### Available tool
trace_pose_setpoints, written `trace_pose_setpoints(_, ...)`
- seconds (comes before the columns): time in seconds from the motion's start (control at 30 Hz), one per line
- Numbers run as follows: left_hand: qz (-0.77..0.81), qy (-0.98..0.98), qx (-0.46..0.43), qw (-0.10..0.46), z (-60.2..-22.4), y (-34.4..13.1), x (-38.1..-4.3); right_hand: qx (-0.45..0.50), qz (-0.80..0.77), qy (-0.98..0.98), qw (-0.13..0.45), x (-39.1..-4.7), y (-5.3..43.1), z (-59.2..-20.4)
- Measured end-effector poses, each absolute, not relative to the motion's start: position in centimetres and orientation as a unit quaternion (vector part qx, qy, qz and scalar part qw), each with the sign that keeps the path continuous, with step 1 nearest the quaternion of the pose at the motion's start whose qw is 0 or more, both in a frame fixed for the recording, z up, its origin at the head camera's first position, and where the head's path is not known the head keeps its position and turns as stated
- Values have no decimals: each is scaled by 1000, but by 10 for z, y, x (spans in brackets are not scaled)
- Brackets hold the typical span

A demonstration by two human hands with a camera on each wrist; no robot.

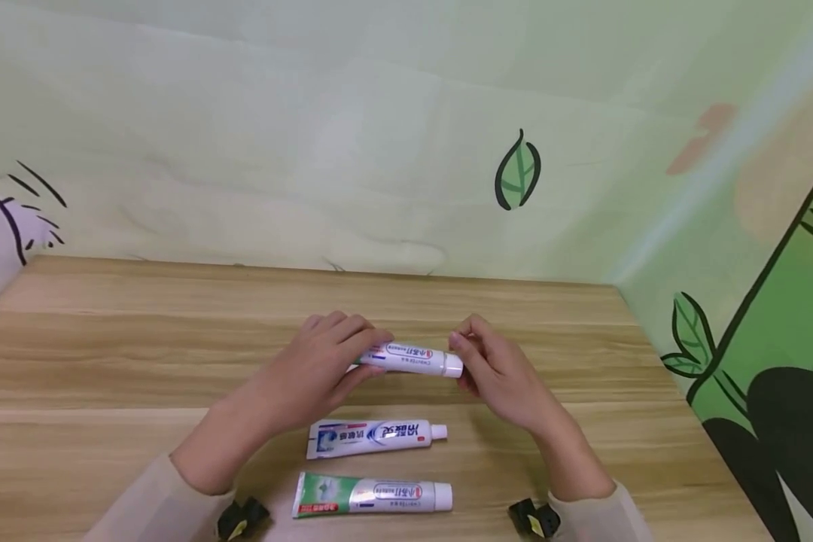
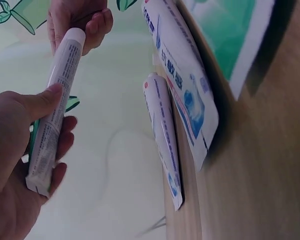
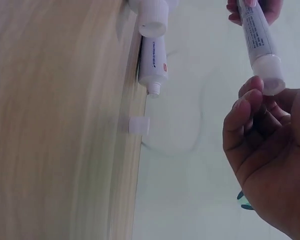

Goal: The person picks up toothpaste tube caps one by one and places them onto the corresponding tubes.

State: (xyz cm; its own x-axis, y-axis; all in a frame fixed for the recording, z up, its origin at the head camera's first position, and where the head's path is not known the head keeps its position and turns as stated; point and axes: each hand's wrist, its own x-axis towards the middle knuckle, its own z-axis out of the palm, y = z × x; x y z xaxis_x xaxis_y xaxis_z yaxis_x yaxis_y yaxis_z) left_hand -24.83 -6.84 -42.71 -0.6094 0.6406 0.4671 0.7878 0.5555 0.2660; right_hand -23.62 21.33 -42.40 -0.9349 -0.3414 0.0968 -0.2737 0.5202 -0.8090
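Observation:
My left hand [image 1: 328, 361] grips a toothpaste tube [image 1: 413, 358], white with green, around its crimped end, thumb along one side in the left wrist view. The tube's white cap [image 3: 269, 74] points toward my right hand [image 1: 504, 373]. The right hand's curled fingertips [image 3: 251, 95] come right up to the cap, whose flat end shows; I cannot tell whether they pinch it. Nearer me on the table lie a white-and-blue toothpaste tube [image 1: 379, 438] and, closest, a green-and-white toothpaste tube [image 1: 373, 495].
Beyond these, another white toothpaste tube [image 2: 162, 135] lies on the wooden table [image 1: 142, 339], mostly hidden from the head view; its narrow nozzle shows from the right wrist. A small white cap [image 3: 139, 125] sits past that nozzle. A pale printed wall [image 1: 312, 150] borders the table's back.

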Motion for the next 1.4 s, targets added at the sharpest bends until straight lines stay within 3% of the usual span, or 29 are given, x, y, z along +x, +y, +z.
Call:
trace_pose_setpoints(0.43, -229, -894, -368, 115, -428, -70, -249, -185, -479, 856, 54, -235, 213, -424)
trace_pose_setpoints(0.8, -229, -892, -369, 126, -428, -69, -249, -218, -488, 841, 81, -238, 215, -423)
trace_pose_setpoints(1.17, -236, -881, -382, 145, -423, -67, -250, -197, -418, 886, 32, -239, 214, -422)
trace_pose_setpoints(1.4, -233, -881, -387, 139, -425, -67, -248, -138, -399, 906, 32, -237, 213, -425)
